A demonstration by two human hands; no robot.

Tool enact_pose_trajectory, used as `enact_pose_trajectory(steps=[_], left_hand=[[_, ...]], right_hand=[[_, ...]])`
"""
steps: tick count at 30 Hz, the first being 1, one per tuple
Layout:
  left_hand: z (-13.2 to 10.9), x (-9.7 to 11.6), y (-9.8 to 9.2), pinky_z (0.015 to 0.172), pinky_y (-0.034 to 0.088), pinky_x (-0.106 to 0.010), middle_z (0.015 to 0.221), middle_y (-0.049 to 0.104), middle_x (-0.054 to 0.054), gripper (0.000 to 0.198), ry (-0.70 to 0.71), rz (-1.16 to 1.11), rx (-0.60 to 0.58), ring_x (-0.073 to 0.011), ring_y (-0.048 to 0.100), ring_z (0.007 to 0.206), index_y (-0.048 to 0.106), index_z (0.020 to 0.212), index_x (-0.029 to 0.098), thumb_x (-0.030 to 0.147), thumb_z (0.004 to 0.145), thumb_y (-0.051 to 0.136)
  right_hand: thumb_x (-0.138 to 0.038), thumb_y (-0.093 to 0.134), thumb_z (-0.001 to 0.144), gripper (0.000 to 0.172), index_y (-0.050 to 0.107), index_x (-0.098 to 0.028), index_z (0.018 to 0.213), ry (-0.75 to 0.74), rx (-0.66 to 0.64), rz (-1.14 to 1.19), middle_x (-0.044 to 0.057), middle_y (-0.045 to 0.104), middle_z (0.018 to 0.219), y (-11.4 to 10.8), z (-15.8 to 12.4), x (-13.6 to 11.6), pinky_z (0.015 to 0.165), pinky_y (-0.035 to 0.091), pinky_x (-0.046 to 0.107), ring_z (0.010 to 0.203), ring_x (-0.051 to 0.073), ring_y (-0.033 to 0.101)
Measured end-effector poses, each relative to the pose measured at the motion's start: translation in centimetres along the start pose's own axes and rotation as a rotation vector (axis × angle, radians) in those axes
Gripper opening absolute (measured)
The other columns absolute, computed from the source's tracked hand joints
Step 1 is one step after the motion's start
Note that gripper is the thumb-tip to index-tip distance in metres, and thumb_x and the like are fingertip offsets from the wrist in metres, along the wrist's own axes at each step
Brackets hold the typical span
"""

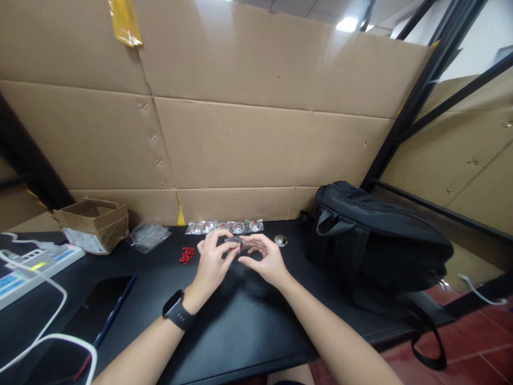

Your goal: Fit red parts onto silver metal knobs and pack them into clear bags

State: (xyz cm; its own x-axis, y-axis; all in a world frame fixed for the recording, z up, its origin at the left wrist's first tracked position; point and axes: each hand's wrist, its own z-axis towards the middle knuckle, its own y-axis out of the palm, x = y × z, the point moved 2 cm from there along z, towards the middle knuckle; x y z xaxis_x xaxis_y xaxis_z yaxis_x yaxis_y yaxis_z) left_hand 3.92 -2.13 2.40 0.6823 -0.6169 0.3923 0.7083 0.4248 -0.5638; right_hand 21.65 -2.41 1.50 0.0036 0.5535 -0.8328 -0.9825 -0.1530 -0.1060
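My left hand, with a black watch on the wrist, and my right hand meet above the black table. Both pinch a small clear plastic packet between their fingertips; what is inside it is too small to make out. Just beyond the hands a row of clear packets with silver and red pieces lies along the cardboard wall. A small pile of red pieces lies left of my left hand. A round silver piece lies right of my right hand.
A black bag fills the table's right side. At the left stand an open cardboard box, a crumpled clear bag, a white power strip with white cables, and a dark tablet with a blue pen. Cardboard walls close the back.
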Motion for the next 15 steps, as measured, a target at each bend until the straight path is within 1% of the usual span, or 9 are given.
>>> enact_pose_trajectory(steps=[3, 7, 9, 12, 15], left_hand=[[0.0, 0.1, -0.1, 0.094, 0.036, -0.045, 0.113, 0.062, -0.007, 0.013, 0.015, 0.006, 0.016, -0.0284, 0.053, 0.114, 0.074, 0.086, 0.026, 0.028, 0.09, 0.062], [-0.1, 0.2, 0.1, 0.095, 0.038, -0.045, 0.112, 0.061, -0.008, 0.013, -0.002, -0.041, -0.019, -0.0277, 0.053, 0.114, 0.074, 0.088, 0.025, 0.029, 0.091, 0.061], [0.0, 0.1, 0.2, 0.096, 0.039, -0.045, 0.114, 0.06, -0.008, 0.014, -0.034, -0.078, -0.034, -0.0274, 0.052, 0.115, 0.073, 0.088, 0.025, 0.029, 0.091, 0.061], [0.1, -0.2, 0.2, 0.099, 0.041, -0.045, 0.115, 0.058, -0.007, 0.016, -0.08, -0.142, -0.047, -0.0267, 0.052, 0.115, 0.074, 0.087, 0.025, 0.032, 0.091, 0.061], [0.1, -0.4, 0.4, 0.102, 0.041, -0.045, 0.115, 0.057, -0.007, 0.017, -0.099, -0.191, -0.074, -0.026, 0.052, 0.115, 0.075, 0.086, 0.025, 0.035, 0.09, 0.062]], right_hand=[[-0.034, 0.086, 0.068, 0.05, 0.064, -0.023, 0.111, 0.013, 0.021, -0.005, 0.01, 0.071, 0.118, 0.0, 0.1, 0.2, 0.083, 0.058, 0.037, 0.103, 0.024, 0.07], [-0.037, 0.088, 0.065, 0.033, 0.071, -0.02, 0.088, 0.022, 0.064, -0.04, 0.011, 0.073, 0.113, -0.2, 0.2, 0.2, 0.083, 0.059, 0.039, 0.099, 0.027, 0.071], [-0.036, 0.085, 0.07, 0.025, 0.074, -0.02, 0.086, 0.008, 0.054, -0.047, 0.01, 0.074, 0.111, -0.4, 0.3, 0.0, 0.085, 0.059, 0.039, 0.1, 0.026, 0.07], [-0.033, 0.073, 0.084, 0.014, 0.074, -0.022, 0.093, -0.024, -0.01, -0.055, 0.009, 0.072, 0.114, -0.6, 0.3, -0.4, 0.088, 0.058, 0.039, 0.101, 0.024, 0.07], [-0.032, 0.066, 0.09, 0.013, 0.073, -0.023, 0.095, -0.061, -0.048, -0.117, 0.008, 0.071, 0.114, -0.9, 0.4, -0.9, 0.086, 0.059, 0.037, 0.099, 0.023, 0.07]])
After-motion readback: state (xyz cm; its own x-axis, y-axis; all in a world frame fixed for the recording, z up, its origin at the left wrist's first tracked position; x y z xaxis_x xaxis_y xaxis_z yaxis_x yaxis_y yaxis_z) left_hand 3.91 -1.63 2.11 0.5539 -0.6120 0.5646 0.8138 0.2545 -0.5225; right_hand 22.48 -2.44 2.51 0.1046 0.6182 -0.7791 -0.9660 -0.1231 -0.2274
